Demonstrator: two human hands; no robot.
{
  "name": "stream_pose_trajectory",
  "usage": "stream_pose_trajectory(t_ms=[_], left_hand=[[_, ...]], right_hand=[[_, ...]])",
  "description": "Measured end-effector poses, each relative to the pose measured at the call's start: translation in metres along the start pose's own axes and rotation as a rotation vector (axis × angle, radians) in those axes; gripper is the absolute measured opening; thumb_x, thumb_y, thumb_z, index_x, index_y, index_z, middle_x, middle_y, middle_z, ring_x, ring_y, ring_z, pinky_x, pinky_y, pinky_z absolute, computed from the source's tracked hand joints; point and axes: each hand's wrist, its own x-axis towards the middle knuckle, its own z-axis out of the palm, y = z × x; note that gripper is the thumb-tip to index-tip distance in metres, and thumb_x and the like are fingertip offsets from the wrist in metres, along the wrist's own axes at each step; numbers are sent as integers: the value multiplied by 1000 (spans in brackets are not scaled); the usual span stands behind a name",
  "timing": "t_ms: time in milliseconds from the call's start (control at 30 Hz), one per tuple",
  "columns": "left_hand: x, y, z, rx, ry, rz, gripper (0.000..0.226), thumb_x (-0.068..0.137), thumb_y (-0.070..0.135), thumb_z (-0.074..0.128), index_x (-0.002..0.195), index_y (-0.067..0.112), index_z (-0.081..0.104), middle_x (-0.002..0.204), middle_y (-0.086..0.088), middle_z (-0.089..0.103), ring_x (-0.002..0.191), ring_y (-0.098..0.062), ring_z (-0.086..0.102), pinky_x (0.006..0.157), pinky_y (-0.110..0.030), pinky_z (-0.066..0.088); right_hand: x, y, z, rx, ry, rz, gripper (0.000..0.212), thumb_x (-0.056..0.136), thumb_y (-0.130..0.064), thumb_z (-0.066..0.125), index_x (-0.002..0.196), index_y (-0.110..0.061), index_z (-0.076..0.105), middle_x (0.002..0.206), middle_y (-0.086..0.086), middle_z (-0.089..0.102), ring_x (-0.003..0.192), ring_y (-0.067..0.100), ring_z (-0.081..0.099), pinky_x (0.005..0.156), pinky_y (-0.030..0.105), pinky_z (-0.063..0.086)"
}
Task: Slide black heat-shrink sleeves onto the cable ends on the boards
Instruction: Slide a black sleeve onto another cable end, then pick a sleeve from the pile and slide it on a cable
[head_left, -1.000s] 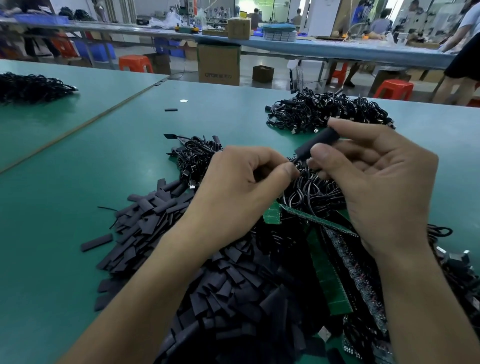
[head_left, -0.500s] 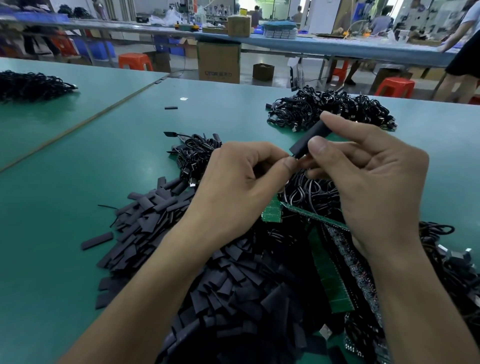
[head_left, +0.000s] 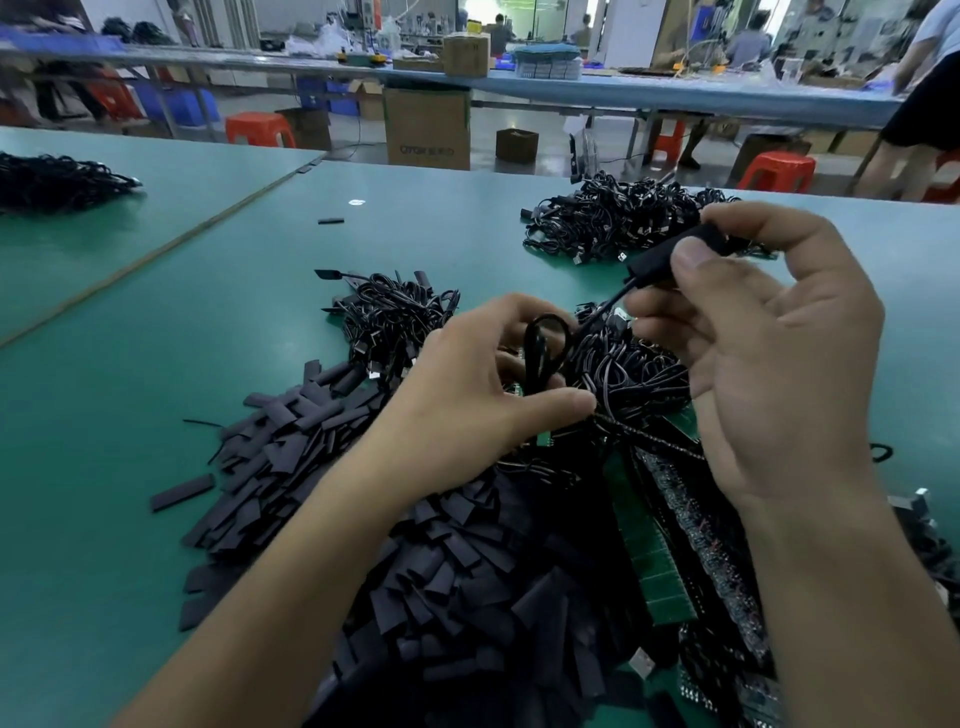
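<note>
Right hand (head_left: 769, 374) pinches the heat-shrink sleeve (head_left: 660, 260) between thumb and forefinger, raised right of centre, its open end angled toward the cable. Left hand (head_left: 467, 395) grips the cable loop (head_left: 543, 343), probably to steady it for threading. Spare sleeves (head_left: 415, 545) are heaped near-left, handy beside the boards (head_left: 649, 561).

Hands parted: right hand (head_left: 779, 364) lifted sleeve (head_left: 670, 254) up and right; left hand (head_left: 467, 395) dropped lower, now pinching cable loop (head_left: 545, 348).

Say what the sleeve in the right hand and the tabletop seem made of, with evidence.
Sleeve: probably thin plastic tubing, matte black; no shine where the right hand pinches it. Tabletop: green, smooth, faintly glossy, perhaps a rubber or vinyl mat.
</note>
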Motion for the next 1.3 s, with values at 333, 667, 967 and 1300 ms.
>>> stream_pose_trajectory(t_ms=[333,667,967,1300], left_hand=[[20,-26,-21,-394,343,-115,16,84,35,72,92,22,73,91,-6,77,82,-18,75,60,-25,58],[107,-69,-64,-81,628,-424,25,91,-10,55,87,14,48,76,0,44,67,-16,47,60,-27,43],[76,-56,-37,372,543,-240,64,90,8,68,149,10,42,157,-10,28,146,-22,28,113,-19,16],[14,-16,10,-307,-62,68,9,81,26,80,87,21,75,85,2,74,79,-7,66,71,-17,51]], right_hand=[[6,4,-15,-479,-105,44,30,93,-28,69,122,-28,63,91,-14,76,80,4,73,69,16,56],[-2,9,-15,-929,-709,203,19,84,-28,79,100,-37,75,90,-16,71,86,-6,63,74,7,48],[0,9,-21,-934,-508,134,27,76,-18,86,77,-27,60,75,-10,64,70,-3,60,64,11,46],[4,10,-26,-917,-395,142,25,66,-22,90,66,-27,66,63,-9,67,59,2,60,53,13,42]])
